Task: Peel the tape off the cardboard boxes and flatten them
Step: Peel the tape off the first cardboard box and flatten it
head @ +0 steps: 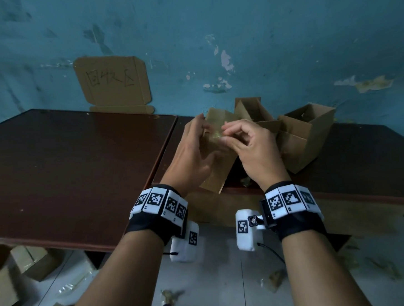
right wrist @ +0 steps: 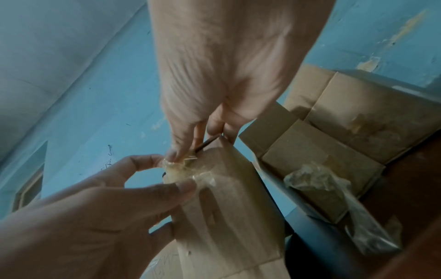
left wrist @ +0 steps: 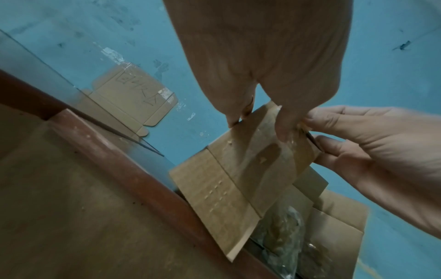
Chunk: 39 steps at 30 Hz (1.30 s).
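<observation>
A partly flattened cardboard box (head: 217, 168) stands on end at the table's near edge, between my hands. My left hand (head: 203, 131) grips its top edge, fingers behind and thumb (left wrist: 282, 130) in front. My right hand (head: 228, 133) pinches a crumpled wad of clear tape (right wrist: 177, 170) at the box's top corner, where the tape still clings to the cardboard. The left thumb (right wrist: 183, 187) presses just below that wad. A strip of tape runs on down the box face (left wrist: 260, 164).
Two open cardboard boxes (head: 301, 135) (head: 250, 109) stand behind, against the blue wall. A cardboard sign (head: 114, 82) leans there. A brown table (head: 67, 173) spreads left. Crumpled tape (right wrist: 322, 181) lies by the boxes. More boxes (head: 25, 260) and tape scraps (head: 275, 278) litter the floor.
</observation>
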Tool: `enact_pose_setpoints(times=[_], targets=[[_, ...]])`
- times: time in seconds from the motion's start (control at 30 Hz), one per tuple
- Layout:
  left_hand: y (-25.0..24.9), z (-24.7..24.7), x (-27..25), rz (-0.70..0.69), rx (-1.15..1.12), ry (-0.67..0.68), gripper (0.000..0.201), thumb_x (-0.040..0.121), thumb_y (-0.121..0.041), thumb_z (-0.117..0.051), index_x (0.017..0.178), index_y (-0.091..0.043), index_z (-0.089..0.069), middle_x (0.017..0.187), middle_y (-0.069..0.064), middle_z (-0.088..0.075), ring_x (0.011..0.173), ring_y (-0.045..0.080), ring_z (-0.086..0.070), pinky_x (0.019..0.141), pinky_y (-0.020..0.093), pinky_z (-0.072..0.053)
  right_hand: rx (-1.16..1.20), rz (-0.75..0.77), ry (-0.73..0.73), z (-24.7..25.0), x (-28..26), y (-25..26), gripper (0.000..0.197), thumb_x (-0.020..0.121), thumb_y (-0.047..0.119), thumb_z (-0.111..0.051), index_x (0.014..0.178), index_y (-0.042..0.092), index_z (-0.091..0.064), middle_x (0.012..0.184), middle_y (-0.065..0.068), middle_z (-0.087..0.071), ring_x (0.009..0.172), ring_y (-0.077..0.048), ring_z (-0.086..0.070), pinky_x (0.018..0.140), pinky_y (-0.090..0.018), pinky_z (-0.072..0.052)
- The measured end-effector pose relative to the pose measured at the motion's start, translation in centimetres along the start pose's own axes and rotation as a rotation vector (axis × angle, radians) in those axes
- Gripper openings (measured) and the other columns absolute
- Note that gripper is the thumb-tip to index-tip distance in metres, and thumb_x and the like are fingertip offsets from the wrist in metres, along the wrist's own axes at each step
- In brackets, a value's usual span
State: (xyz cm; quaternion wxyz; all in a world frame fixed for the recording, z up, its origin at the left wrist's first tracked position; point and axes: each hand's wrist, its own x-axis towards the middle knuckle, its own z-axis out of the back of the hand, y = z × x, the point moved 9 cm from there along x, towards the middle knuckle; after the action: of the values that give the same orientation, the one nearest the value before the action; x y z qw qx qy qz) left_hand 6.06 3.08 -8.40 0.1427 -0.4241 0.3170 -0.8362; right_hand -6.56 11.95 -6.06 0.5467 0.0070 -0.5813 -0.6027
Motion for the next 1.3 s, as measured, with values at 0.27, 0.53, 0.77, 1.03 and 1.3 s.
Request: enact_pose_setpoints(times=[0.27, 0.53, 0.77, 1.03, 1.3], targets=[[-0.2, 0.6, 0.1, -0.044, -0.008, -0.137, 0.051, 0.096, 0.0, -0.07, 0.135, -0.02, -0.044, 0.136, 0.005, -0.049, 0.121, 0.021, -0.064, 0.095, 0.05, -0.059, -0.172, 0.035, -0.057, 0.3, 0.1, 1.4, 0.02, 0.088, 0.013, -0.085, 0.107, 0.015, -0.082, 0.135, 0.001, -0.064, 0.128, -0.005, -0.057, 0.105, -0.006, -0.04], [0.3, 2.3, -0.1, -0.005, -0.035, -0.356, 0.055, 0.097, 0.0, -0.067, 0.144, -0.014, -0.044, 0.139, 0.009, -0.047, 0.128, 0.018, -0.06, 0.104, 0.048, -0.057, -0.207, 0.094, -0.044, -1.7, 0.3, 2.6, 0.042, 0.089, 0.003, -0.081, 0.127, 0.018, -0.077, 0.142, -0.002, -0.061, 0.126, 0.003, -0.048, 0.103, 0.002, -0.033], [0.3, 1.1, -0.1, -0.035, -0.104, -0.257, 0.069, 0.093, 0.002, -0.068, 0.148, -0.024, -0.036, 0.149, 0.01, -0.038, 0.133, 0.025, -0.059, 0.105, 0.049, -0.057, -0.249, 0.07, -0.139, -1.4, 0.2, 1.1, 0.01, 0.091, 0.004, -0.079, 0.099, 0.009, -0.079, 0.126, -0.004, -0.067, 0.116, 0.003, -0.051, 0.098, 0.004, -0.031], [-1.3, 0.8, -0.7, -0.096, 0.163, -0.218, 0.027, 0.1, -0.003, -0.06, 0.125, -0.011, -0.058, 0.157, 0.008, -0.042, 0.115, 0.013, -0.06, 0.081, 0.046, -0.061, -0.236, 0.068, -0.111, -0.9, 0.3, -0.1, 0.01, 0.095, 0.008, -0.076, 0.105, 0.008, -0.079, 0.127, -0.003, -0.067, 0.118, 0.001, -0.053, 0.102, 0.001, -0.033], [-0.3, 0.9, -0.6, -0.104, 0.114, -0.245, 0.024, 0.101, 0.0, -0.06, 0.125, -0.007, -0.058, 0.156, 0.007, -0.046, 0.121, 0.019, -0.063, 0.088, 0.049, -0.062, -0.158, 0.021, -0.1, -0.8, -0.2, -1.4, 0.008, 0.096, 0.012, -0.076, 0.103, 0.011, -0.08, 0.138, 0.003, -0.062, 0.129, 0.005, -0.048, 0.108, -0.002, -0.032]])
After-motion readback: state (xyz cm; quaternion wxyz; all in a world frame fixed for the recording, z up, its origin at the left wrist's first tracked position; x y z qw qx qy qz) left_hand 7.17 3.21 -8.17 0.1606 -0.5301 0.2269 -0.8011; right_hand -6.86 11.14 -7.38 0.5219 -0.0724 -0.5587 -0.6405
